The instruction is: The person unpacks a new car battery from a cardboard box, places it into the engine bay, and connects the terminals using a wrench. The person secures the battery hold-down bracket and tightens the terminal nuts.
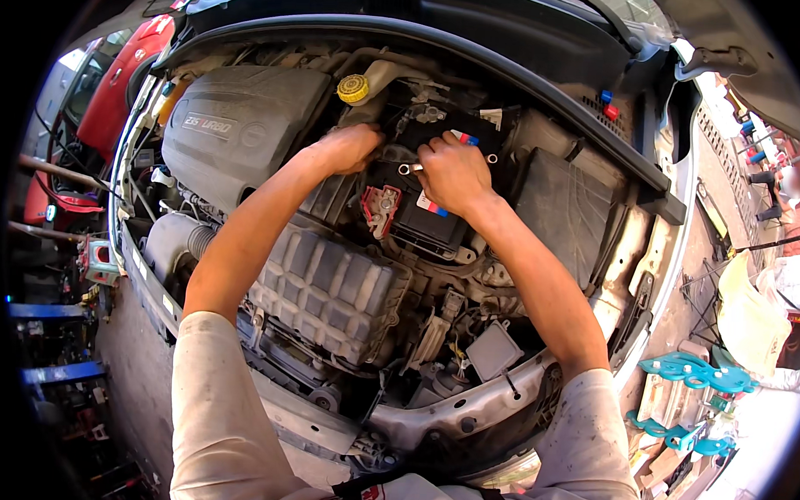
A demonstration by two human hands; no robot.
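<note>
My right hand point(455, 174) is closed around a small metal wrench point(406, 169), whose two ends stick out on either side of the fist. It is over the black car battery point(429, 226), which carries a red, white and blue label. At the battery's left far edge, my left hand point(352, 150) is bent downward with its fingers curled. Its fingertips are hidden, so what it grips does not show. A red terminal cover point(381, 210) with metal parts sits at the battery's near left corner, below both hands.
A grey engine cover point(237, 125) and a yellow cap point(353, 89) lie left of the battery. Nearer is a ribbed black housing point(324, 287); a black box point(564, 212) stands at right. The raised hood point(732, 63) hangs overhead. A red car point(124, 90) stands far left.
</note>
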